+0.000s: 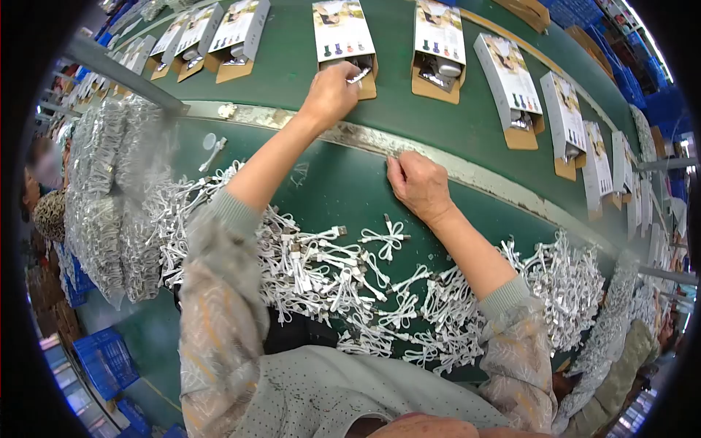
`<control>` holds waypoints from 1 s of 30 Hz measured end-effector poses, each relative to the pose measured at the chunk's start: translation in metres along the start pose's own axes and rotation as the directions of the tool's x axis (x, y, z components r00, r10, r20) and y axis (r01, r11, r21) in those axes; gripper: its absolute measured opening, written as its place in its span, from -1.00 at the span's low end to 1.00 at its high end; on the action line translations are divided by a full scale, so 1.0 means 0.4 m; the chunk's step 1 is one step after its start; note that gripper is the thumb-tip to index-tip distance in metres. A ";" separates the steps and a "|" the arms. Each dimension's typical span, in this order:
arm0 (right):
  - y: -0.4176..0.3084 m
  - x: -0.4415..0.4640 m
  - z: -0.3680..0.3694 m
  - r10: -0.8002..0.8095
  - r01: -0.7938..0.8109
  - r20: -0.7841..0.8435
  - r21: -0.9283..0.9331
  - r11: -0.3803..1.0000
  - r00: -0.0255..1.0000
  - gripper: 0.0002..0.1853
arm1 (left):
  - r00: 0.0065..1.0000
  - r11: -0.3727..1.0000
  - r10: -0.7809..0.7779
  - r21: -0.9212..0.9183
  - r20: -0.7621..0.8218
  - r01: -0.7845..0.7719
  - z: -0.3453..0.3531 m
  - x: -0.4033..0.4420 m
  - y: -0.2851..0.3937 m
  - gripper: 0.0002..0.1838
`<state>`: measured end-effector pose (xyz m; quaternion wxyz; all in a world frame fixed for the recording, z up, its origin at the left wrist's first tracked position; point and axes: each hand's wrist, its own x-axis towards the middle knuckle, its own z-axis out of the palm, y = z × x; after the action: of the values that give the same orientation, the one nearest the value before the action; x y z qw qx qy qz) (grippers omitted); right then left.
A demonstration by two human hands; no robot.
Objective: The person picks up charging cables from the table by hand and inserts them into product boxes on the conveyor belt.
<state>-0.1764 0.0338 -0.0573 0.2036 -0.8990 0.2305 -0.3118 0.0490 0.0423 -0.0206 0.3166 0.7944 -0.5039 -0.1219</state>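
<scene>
My left hand (332, 96) reaches over the metal rail to the open end of a white printed box (343, 29). Its fingers are bent together at the box mouth, beside a shiny silver packet (359, 71) inside; what they grip is hidden. My right hand (421, 184) is closed, with its knuckles up, at the near edge of the rail (475, 175). Whatever it may hold does not show. Below both hands lies a large heap of white bundled USB cables (321, 270). One cable (385, 237) sits apart from the heap, nearer the right hand.
More open boxes (438, 33) stand in a row along the green belt (398, 44), flaps towards me. Bags of packed cables (109, 197) are piled at the left. A blue crate (106, 361) is at the lower left. Part of another person (47, 168) shows at the far left.
</scene>
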 end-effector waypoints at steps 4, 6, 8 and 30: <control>0.013 -0.007 0.010 -0.025 0.025 -0.003 0.004 1.000 1.000 -0.78 | 0.843 0.956 0.292 -0.116 0.451 -0.269 -0.068 -0.251 0.129 -0.83; 0.010 -0.007 0.010 -0.004 0.004 0.003 -0.004 1.000 1.000 -0.77 | 0.739 0.904 0.420 -0.173 0.526 -0.390 -0.072 -0.364 0.157 -0.79; 0.004 -0.008 0.009 -0.003 0.003 0.000 -0.003 1.000 1.000 -0.77 | 0.740 0.885 0.435 -0.091 0.512 -0.457 -0.047 -0.422 0.148 -0.74; 0.002 0.000 0.008 -0.008 0.008 -0.001 -0.028 1.000 1.000 -0.75 | 0.932 0.915 -0.247 0.254 -0.264 0.314 -0.102 0.092 -0.198 -0.77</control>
<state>-0.1745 0.0337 -0.0600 0.1897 -0.9025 0.2313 -0.3099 0.1443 0.0488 -0.0342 0.2301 0.9054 -0.3569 0.0008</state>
